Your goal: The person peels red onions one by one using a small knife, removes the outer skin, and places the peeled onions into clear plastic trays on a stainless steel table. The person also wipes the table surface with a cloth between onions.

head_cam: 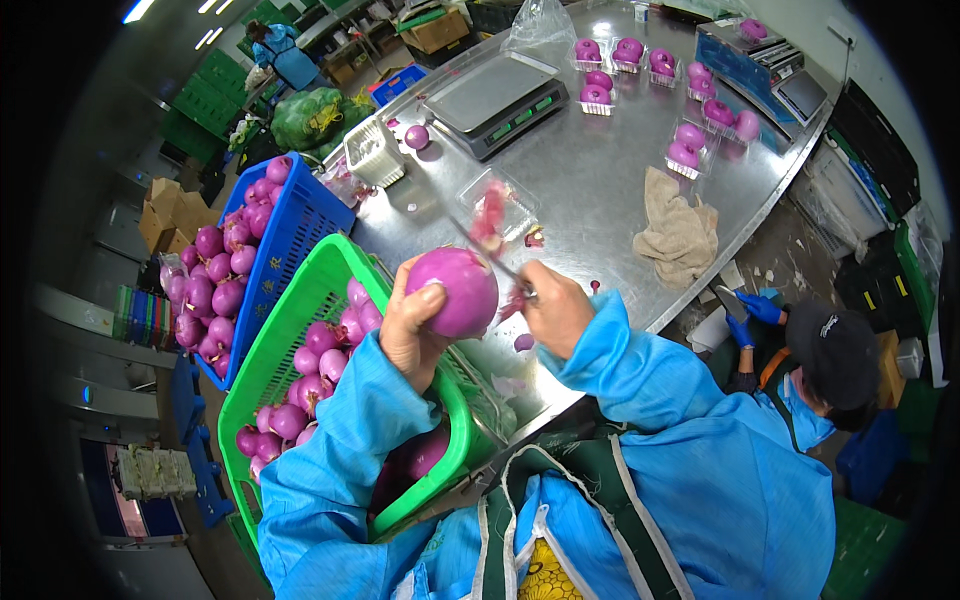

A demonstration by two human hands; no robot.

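My left hand (411, 330) grips a large, smooth purple onion (454, 294) above the corner of a green plastic crate (337, 251). Close to the right side of that onion, my right hand (555, 306) is closed on a knife (487, 255), its blade blurred and pointing up and left. A bit of dark red onion skin hangs by my right fingers. Beyond the hands, a clear plastic tray (525, 202) on the steel table holds reddish peelings, partly blurred. Many purple onions (322, 337) lie in the green crate.
A blue crate of onions (300, 202) stands at the left. The steel table (420, 202) bears a digital scale (495, 97), a stack of trays (375, 154), packed onions (682, 146) and a beige cloth (675, 229). A gloved co-worker (810, 367) is at the right; another person (289, 56) stands far back.
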